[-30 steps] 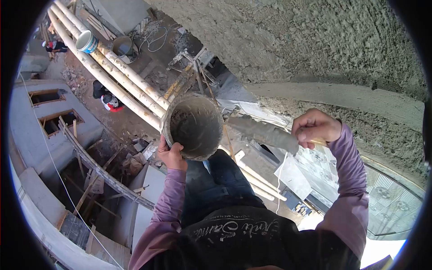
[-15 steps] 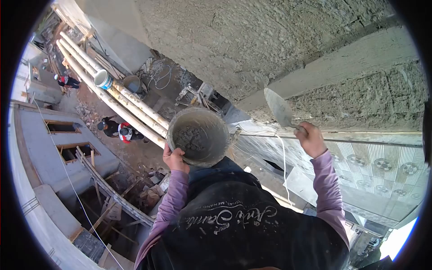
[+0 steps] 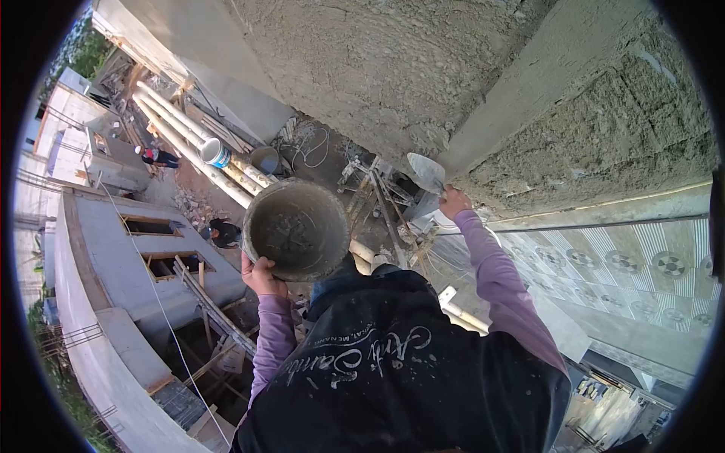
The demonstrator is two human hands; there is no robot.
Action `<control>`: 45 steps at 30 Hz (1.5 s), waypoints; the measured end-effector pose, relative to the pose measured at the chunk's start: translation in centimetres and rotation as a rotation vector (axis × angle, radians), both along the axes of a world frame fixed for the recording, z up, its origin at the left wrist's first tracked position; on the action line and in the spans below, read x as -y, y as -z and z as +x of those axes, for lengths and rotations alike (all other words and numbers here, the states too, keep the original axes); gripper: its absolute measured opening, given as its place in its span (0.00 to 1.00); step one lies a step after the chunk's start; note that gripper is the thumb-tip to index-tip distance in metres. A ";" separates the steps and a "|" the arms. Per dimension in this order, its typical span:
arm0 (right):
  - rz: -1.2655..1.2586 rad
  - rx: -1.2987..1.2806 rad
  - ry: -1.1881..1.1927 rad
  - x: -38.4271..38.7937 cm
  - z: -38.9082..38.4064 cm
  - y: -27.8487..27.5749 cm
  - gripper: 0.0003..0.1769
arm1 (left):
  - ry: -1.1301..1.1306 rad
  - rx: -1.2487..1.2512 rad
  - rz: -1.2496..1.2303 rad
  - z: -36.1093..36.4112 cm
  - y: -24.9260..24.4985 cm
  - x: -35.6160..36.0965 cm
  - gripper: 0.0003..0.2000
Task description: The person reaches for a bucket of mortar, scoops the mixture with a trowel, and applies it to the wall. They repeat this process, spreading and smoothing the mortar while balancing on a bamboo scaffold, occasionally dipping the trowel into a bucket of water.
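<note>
My left hand (image 3: 262,275) grips the near rim of a round bucket (image 3: 332,219), thumb over the edge. Grey mortar (image 3: 293,230) lies in the bottom of it. In my right hand (image 3: 455,202) is a pointing trowel (image 3: 427,172), fingers wrapped round its handle, which they mostly hide. The trowel's leaf-shaped blade points up and left, close to the lower corner of a rough mortar-coated wall (image 3: 377,75). A smoother band (image 3: 521,83) runs along the wall beside a second rough patch (image 3: 596,136).
Far below on the left, long pale poles (image 3: 177,124) carry a white and blue bucket (image 3: 215,152). Two people (image 3: 156,157) are down on the ground. A patterned tile wall (image 3: 623,260) stands at the right. A block structure with openings (image 3: 143,226) lies left.
My right hand and the trowel have moved left and slightly up, toward the bucket. The bucket in my left hand has shifted a little left as the view turned.
</note>
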State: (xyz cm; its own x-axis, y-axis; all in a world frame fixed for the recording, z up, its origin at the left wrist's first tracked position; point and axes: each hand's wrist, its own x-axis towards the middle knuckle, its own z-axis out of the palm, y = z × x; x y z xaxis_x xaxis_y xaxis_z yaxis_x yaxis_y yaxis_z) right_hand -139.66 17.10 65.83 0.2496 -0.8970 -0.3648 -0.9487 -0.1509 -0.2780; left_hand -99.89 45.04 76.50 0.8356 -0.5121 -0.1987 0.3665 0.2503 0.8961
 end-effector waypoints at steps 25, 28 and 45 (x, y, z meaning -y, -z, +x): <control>-0.471 0.339 0.133 -0.1 -1.0 -8.9 0.19 | -0.394 -0.121 0.370 3.5 5.0 -12.5 0.39; -0.618 0.231 -0.010 -0.4 1.8 -12.6 0.17 | -0.352 -0.159 0.354 1.9 3.6 -10.1 0.34; 0.248 0.601 0.257 4.0 3.1 -11.4 0.14 | -0.153 -0.213 0.280 -4.9 6.2 -4.8 0.32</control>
